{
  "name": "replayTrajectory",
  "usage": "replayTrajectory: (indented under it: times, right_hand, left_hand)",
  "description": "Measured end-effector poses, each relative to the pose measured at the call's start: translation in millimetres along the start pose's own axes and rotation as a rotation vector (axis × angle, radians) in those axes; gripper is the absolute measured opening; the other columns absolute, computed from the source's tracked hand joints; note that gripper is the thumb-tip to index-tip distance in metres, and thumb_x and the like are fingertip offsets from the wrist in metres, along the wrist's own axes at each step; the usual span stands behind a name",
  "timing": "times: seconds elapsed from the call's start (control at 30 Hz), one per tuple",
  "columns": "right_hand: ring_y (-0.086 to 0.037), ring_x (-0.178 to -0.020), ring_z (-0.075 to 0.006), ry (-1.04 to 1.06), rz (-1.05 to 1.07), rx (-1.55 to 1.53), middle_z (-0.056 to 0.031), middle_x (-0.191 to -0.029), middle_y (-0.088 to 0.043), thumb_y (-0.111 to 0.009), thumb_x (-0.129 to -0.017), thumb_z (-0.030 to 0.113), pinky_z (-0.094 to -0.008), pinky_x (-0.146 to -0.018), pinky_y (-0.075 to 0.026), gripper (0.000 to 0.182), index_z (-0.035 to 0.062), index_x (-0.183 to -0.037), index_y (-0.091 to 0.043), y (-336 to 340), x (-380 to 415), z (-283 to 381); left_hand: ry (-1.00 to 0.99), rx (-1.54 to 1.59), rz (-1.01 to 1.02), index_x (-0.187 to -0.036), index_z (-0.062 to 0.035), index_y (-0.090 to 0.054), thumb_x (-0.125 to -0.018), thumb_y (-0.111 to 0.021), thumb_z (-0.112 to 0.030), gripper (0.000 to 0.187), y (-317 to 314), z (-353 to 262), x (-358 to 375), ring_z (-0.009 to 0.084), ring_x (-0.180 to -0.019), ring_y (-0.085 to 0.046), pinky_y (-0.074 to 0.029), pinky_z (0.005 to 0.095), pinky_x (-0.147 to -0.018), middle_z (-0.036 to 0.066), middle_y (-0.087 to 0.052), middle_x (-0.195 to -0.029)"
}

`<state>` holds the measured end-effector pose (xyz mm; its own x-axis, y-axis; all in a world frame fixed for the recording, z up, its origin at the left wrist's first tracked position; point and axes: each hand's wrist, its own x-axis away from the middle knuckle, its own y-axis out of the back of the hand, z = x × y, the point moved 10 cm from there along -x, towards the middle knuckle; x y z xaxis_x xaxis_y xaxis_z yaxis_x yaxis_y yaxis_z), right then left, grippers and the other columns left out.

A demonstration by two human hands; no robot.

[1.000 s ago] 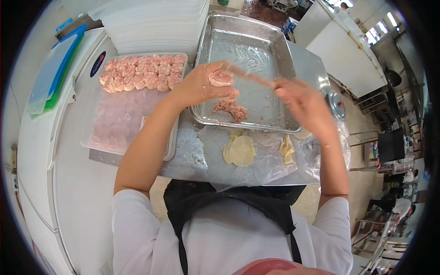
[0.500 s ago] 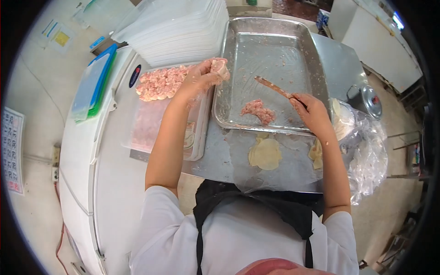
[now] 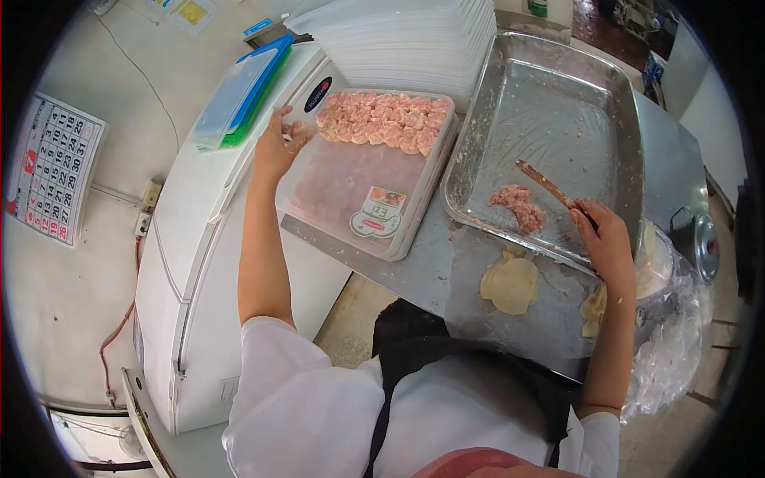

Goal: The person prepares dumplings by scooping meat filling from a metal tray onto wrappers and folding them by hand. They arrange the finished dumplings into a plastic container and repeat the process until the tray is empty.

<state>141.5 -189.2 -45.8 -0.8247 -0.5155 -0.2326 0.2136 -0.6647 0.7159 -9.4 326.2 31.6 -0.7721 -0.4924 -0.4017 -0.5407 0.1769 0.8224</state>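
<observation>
My left hand [image 3: 279, 145] is stretched out to the left wall of a clear plastic container [image 3: 351, 187], its fingers curled; what they hold is hidden. Rows of pink filled dumplings [image 3: 382, 123] fill the container's far end. My right hand [image 3: 602, 235] grips a wooden spatula [image 3: 546, 185] whose blade lies in a metal tray [image 3: 558, 95], beside a small lump of minced meat filling [image 3: 518, 205]. A round dumpling wrapper [image 3: 510, 283] lies on a plastic sheet in front of the tray.
Stacked white containers [image 3: 406, 40] stand behind the dumplings. Blue and green lids [image 3: 239, 92] rest on the white freezer top [image 3: 199, 239]. More wrappers [image 3: 594, 307] and a lidded pot [image 3: 701, 239] are at the right. A calendar [image 3: 52, 167] hangs on the wall.
My left hand carried a filled dumpling from over the tray leftward to the container's left side. My right hand lowered the spatula into the tray. The camera turned left.
</observation>
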Motion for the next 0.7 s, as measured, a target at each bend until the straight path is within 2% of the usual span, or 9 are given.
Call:
replayTrajectory:
  times: [0.17, 0.27, 0.33, 0.43, 0.57, 0.63, 0.67, 0.7]
  right_hand:
    - [-0.063, -0.087, -0.0373, -0.004, -0.003, 0.013, -0.0186, -0.095, -0.066, -0.061, -0.091, 0.022, -0.0399, -0.075, -0.048, 0.025, 0.0002, -0.103, -0.067, 1, -1, -4]
    - [-0.063, -0.087, -0.0374, -0.020, 0.015, 0.012, -0.0189, -0.096, -0.066, -0.062, -0.091, 0.022, -0.0399, -0.076, -0.049, 0.026, 0.0001, -0.104, -0.067, -2, -1, -5]
    - [-0.063, -0.087, -0.0375, -0.027, 0.009, 0.012, -0.0190, -0.096, -0.066, -0.062, -0.090, 0.022, -0.0399, -0.076, -0.049, 0.026, 0.0000, -0.104, -0.068, -2, -1, -6]
    - [-0.063, -0.086, -0.0376, -0.053, 0.038, 0.012, -0.0191, -0.095, -0.066, -0.062, -0.090, 0.021, -0.0401, -0.076, -0.049, 0.026, -0.0003, -0.103, -0.068, -4, -1, -7]
    - [-0.063, -0.085, -0.0375, -0.052, 0.041, 0.013, -0.0194, -0.093, -0.066, -0.062, -0.090, 0.021, -0.0394, -0.074, -0.049, 0.025, 0.0000, -0.103, -0.068, -6, -2, -10]
    - [-0.063, -0.084, -0.0376, -0.057, 0.055, 0.008, -0.0195, -0.093, -0.066, -0.062, -0.090, 0.021, -0.0391, -0.074, -0.049, 0.025, 0.0001, -0.102, -0.068, -8, -2, -12]
    - [-0.063, -0.084, -0.0375, -0.062, 0.049, -0.003, -0.0197, -0.093, -0.066, -0.063, -0.090, 0.021, -0.0389, -0.074, -0.049, 0.025, 0.0001, -0.102, -0.068, -8, -2, -13]
    - [-0.064, -0.083, -0.0375, -0.065, 0.043, -0.016, -0.0198, -0.092, -0.066, -0.063, -0.089, 0.021, -0.0387, -0.074, -0.049, 0.025, 0.0002, -0.102, -0.068, -8, -2, -13]
  left_hand:
    - [-0.007, -0.205, 0.068, -0.136, -0.0103, -0.044, -0.080, -0.075, -0.035, 0.069, -21, -37, 20, 0.0311, -0.088, -0.068, -0.052, 0.0411, -0.074, 0.012, -0.070, -0.092]
    - [0.031, -0.291, -0.031, -0.137, -0.0123, -0.043, -0.081, -0.072, -0.030, 0.065, -25, -21, 9, 0.0323, -0.087, -0.068, -0.053, 0.0419, -0.074, 0.013, -0.070, -0.096]
    - [0.150, -0.600, 0.005, -0.138, -0.0141, -0.042, -0.082, -0.069, -0.023, 0.063, -35, -1, -3, 0.0316, -0.087, -0.068, -0.053, 0.0429, -0.074, 0.014, -0.069, -0.098]
    - [0.081, -0.679, 0.021, -0.140, -0.0146, -0.039, -0.082, -0.068, -0.020, 0.065, -55, 4, -11, 0.0318, -0.089, -0.067, -0.054, 0.0440, -0.075, 0.015, -0.068, -0.099]
    - [0.128, -0.665, 0.092, -0.142, -0.0143, -0.036, -0.081, -0.068, -0.017, 0.069, -72, 28, -23, 0.0323, -0.091, -0.066, -0.053, 0.0443, -0.077, 0.015, -0.067, -0.099]
    - [0.110, -0.439, 0.183, -0.145, -0.0136, -0.034, -0.081, -0.068, -0.014, 0.072, -78, 39, -25, 0.0330, -0.091, -0.065, -0.053, 0.0434, -0.079, 0.016, -0.065, -0.099]
    - [0.112, -0.437, 0.183, -0.145, -0.0136, -0.034, -0.081, -0.068, -0.014, 0.072, -79, 44, -23, 0.0330, -0.091, -0.065, -0.053, 0.0434, -0.079, 0.016, -0.065, -0.099]
    - [0.026, -0.389, 0.127, -0.146, -0.0132, -0.032, -0.081, -0.067, -0.013, 0.073, -73, 35, -18, 0.0332, -0.091, -0.065, -0.053, 0.0430, -0.080, 0.016, -0.065, -0.099]
